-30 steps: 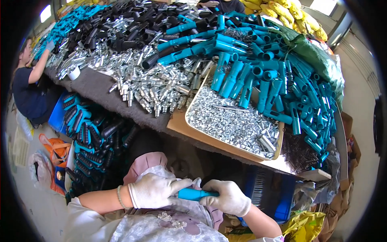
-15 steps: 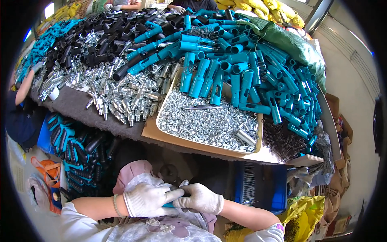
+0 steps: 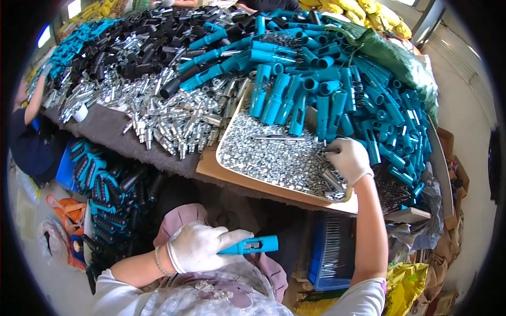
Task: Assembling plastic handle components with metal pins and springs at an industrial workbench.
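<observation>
the left hand (image 3: 197,247) fingers clamp a teal tube (image 3: 252,245); the right hand (image 3: 347,159) fingers pinch together on small metal parts (image 3: 274,158) in a tray (image 3: 232,176)

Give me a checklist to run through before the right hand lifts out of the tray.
1. Left hand grips the teal handle: ok, fingers wrapped round one end.
2. Handle's open end is free: ok, nothing covers it.
3. Right hand is at the tray: ok, fingertips down among the small metal parts.
4. Right hand has picked up a part: cannot tell, the fingers hide it.
5. Both hands gloved: ok, white gloves on each.
6. Way back to the handle is free: ok, nothing lies between tray and handle.
</observation>
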### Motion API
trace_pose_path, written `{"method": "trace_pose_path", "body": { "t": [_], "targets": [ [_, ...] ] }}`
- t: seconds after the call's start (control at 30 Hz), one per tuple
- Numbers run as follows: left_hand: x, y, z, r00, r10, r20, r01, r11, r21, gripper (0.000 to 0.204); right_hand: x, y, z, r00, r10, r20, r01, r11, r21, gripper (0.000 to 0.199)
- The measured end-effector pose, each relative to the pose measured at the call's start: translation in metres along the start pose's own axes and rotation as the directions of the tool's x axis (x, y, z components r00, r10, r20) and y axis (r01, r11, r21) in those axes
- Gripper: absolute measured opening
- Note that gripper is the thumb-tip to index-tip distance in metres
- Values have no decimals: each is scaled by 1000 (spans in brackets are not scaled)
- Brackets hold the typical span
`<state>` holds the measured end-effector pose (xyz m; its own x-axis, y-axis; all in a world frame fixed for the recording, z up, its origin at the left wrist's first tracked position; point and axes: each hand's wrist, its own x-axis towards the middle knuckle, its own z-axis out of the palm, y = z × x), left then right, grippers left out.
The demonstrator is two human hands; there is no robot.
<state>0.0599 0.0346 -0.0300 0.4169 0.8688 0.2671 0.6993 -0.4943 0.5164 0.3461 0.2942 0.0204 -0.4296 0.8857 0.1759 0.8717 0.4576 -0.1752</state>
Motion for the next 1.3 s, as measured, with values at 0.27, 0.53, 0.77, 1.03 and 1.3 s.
{"method": "trace_pose_path", "body": {
  "t": [0.27,0.53,0.77,1.03,1.3],
  "targets": [
    [-9,-2,-6,997,-80,21,80,997,4,45,3,-13,7,985,-173,-22,162,957,-240,14],
    [-12,-6,-20,968,-177,179,171,984,47,40,-15,-7,9,938,-144,-315,64,966,-250,8],
    [-15,-28,-7,974,-147,175,130,986,104,32,-98,-118,16,989,-140,51,27,504,863,8],
    [-7,-11,-18,949,-235,209,212,969,128,37,-136,-153,76,951,-305,-57,184,407,895,10],
    [-10,-12,-16,986,-154,62,147,985,95,41,-131,-174,42,645,-695,-316,749,657,85,20]
  ]
}}
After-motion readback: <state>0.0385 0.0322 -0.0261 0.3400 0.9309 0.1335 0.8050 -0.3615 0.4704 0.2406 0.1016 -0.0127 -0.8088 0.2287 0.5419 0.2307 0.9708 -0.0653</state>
